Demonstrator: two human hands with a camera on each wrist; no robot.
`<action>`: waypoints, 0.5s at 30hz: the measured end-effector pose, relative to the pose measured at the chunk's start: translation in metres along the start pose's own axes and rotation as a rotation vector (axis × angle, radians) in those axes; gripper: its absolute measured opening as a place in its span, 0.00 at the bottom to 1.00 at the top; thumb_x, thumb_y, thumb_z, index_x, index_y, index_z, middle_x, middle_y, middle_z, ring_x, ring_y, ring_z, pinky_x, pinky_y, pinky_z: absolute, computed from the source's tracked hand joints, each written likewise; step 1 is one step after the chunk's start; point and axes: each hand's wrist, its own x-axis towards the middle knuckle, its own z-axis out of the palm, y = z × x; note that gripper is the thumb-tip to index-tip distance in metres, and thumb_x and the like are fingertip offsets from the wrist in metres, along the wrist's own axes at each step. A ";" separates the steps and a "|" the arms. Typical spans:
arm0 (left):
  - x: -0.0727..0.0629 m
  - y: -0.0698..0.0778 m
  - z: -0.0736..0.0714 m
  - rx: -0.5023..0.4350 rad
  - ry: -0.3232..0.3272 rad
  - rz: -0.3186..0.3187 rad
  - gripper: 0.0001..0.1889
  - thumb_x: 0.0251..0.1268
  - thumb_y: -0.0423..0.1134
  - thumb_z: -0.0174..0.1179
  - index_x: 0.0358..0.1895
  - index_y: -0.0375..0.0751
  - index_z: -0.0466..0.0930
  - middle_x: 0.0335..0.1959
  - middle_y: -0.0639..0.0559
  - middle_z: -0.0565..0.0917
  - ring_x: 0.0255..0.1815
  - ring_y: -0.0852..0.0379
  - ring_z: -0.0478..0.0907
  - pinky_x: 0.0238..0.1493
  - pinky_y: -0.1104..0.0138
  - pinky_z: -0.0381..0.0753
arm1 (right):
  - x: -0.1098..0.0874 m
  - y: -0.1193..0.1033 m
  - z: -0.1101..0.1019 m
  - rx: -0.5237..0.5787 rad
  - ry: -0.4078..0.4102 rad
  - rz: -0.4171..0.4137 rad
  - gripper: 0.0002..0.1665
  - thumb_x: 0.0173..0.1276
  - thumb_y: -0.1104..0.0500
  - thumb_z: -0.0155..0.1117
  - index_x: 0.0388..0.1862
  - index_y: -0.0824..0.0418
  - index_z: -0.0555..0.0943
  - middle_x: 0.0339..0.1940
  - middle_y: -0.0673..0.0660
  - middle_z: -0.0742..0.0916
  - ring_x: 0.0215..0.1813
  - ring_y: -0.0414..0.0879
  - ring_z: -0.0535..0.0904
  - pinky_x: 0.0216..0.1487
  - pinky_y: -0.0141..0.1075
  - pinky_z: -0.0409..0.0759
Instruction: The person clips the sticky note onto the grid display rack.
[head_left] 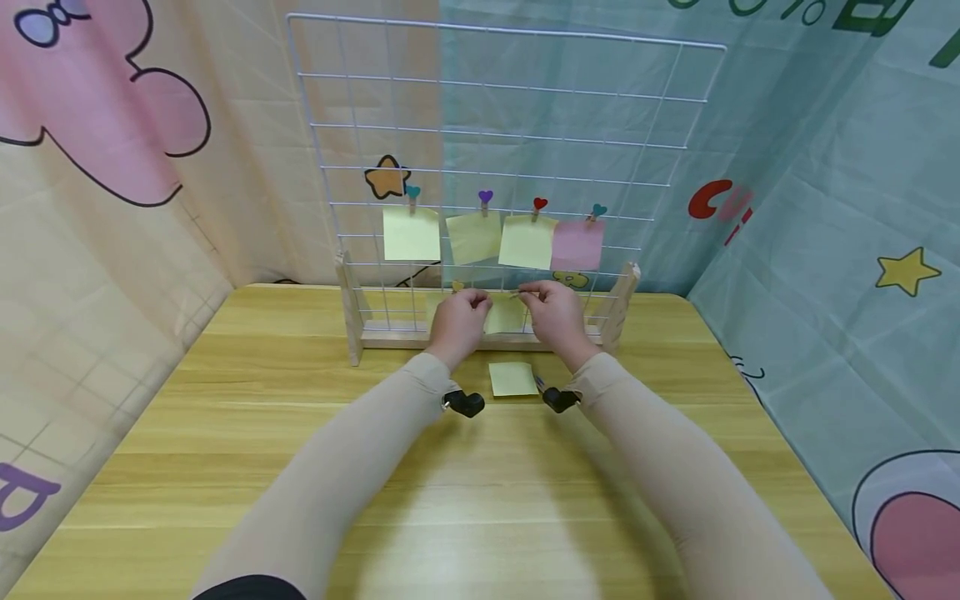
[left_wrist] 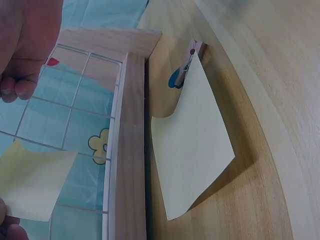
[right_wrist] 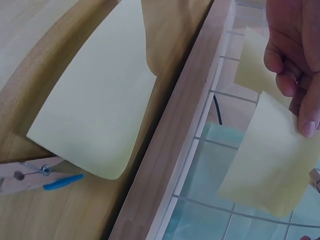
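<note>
At the lower part of the white wire grid (head_left: 480,175), my left hand (head_left: 459,323) pinches a pale yellow sticky note (right_wrist: 270,155) by its top edge. My right hand (head_left: 553,315) is close by on the other side of this note, its thumb and fingers pinching a small wooden clothespin (right_wrist: 315,180), mostly out of frame in the right wrist view. Behind my left hand another yellow note (right_wrist: 250,62) hangs on the grid under a yellow clip (head_left: 457,286). On the table below lies one more yellow note (head_left: 513,379), with a blue-tipped clothespin (left_wrist: 187,65) at its edge.
Higher on the grid hang several yellow notes (head_left: 411,234) and a pink note (head_left: 577,246), held by heart-topped clips (head_left: 485,200). A wooden base (head_left: 397,339) supports the grid on the wood-grain table (head_left: 480,500). Printed curtains (head_left: 840,300) surround it.
</note>
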 end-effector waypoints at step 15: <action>0.003 -0.006 0.008 0.037 0.049 0.020 0.14 0.81 0.46 0.58 0.57 0.45 0.88 0.54 0.49 0.90 0.54 0.48 0.86 0.55 0.54 0.85 | 0.009 -0.001 0.007 -0.052 -0.015 0.004 0.14 0.81 0.54 0.63 0.54 0.57 0.90 0.40 0.58 0.91 0.19 0.43 0.66 0.24 0.36 0.66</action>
